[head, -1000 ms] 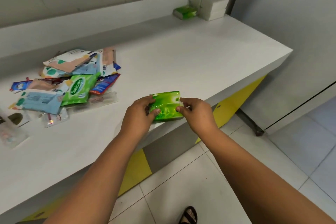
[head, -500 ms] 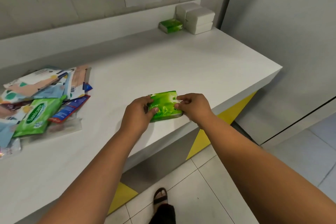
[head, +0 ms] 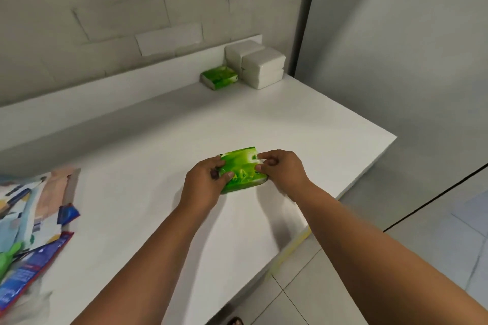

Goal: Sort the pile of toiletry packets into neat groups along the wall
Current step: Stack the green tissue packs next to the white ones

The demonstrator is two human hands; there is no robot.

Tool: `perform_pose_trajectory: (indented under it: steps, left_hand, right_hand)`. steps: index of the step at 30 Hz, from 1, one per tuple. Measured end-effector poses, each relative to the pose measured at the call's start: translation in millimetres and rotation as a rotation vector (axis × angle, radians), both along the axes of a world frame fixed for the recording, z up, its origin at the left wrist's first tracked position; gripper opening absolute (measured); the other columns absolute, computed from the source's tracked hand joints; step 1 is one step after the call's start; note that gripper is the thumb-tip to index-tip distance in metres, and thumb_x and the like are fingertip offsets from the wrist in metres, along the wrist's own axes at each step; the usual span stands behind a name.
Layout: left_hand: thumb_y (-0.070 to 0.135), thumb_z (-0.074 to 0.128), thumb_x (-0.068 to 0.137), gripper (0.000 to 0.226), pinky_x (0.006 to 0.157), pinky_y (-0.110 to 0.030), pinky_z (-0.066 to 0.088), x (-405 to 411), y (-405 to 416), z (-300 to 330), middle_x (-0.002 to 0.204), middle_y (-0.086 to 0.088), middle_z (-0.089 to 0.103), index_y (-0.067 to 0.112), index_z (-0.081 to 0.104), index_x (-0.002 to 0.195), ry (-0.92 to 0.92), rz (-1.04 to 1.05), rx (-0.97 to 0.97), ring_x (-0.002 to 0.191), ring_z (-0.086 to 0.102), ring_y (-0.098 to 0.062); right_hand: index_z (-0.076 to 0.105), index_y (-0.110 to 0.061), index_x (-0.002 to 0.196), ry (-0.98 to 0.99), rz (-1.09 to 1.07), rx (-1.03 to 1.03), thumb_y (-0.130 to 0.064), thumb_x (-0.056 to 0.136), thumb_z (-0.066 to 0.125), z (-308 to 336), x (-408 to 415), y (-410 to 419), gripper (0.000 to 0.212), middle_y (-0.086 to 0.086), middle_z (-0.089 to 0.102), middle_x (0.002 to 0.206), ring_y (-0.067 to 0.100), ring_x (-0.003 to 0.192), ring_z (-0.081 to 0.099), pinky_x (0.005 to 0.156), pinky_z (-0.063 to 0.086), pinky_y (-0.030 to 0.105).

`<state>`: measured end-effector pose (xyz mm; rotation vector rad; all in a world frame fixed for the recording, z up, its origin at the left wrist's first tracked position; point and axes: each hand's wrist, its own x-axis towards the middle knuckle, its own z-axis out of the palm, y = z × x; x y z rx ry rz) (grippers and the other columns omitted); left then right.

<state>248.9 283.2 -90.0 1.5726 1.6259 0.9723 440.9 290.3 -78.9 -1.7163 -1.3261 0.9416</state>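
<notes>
Green tissue packet (head: 241, 169) pinched at both ends: left hand (head: 203, 183), right hand (head: 281, 169), above white counter (head: 163, 166).

bare counter (head: 163, 140) toward wall, packet pile (head: 31, 219) left, white packs (head: 254, 64) far corner

Green packet (head: 241, 170) (gripped at both ends) carried farther over counter (head: 158, 140).
</notes>
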Motion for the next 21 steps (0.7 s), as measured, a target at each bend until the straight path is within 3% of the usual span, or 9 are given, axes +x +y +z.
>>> perform_pose_trajectory:
  steps: [4,9,16,21]
  left_hand:
    - [0.025,0.077,0.075,0.042,0.090,-0.036,0.053,8.7,28.1,-2.7,0.110,0.011,0.063,0.017,0.066,0.115,-0.124,0.002,-0.047,0.096,0.063,-0.013]
    - [0.015,0.066,0.086,0.035,0.081,-0.041,0.057,22.4,57.0,-5.0,0.122,0.001,0.063,0.015,0.062,0.121,-0.247,0.035,-0.051,0.100,0.063,-0.017]
    - [0.009,0.066,0.085,0.031,0.092,-0.037,0.052,57.2,109.1,-4.8,0.120,0.006,0.061,0.015,0.064,0.116,-0.210,0.264,0.090,0.098,0.062,-0.013]
    - [0.012,0.067,0.084,0.025,0.092,-0.032,0.051,81.5,150.8,-5.1,0.112,-0.002,0.067,0.016,0.067,0.109,-0.221,0.424,0.059,0.094,0.062,-0.014]
  right_hand:
    - [0.068,-0.015,0.103,0.030,-0.052,-0.004,-0.015,0.075,0.077,-2.6,6.9,25.5,0.028,-0.003,0.064,0.079,0.012,0.073,0.061,0.070,0.049,0.019]
    - [0.071,-0.015,0.103,0.001,-0.040,0.025,-0.020,0.076,0.077,-3.0,18.1,60.7,0.028,0.003,0.072,0.093,0.014,0.087,0.067,0.081,0.051,0.024]
    - [0.071,-0.013,0.102,-0.005,0.040,0.041,-0.021,0.083,0.070,-2.4,37.7,128.9,0.021,0.003,0.073,0.092,0.016,0.086,0.067,0.074,0.047,0.021]
    - [0.067,-0.013,0.100,0.031,0.112,0.097,-0.011,0.082,0.070,-0.1,50.3,170.2,0.018,-0.007,0.065,0.079,0.008,0.074,0.061,0.064,0.043,0.008]
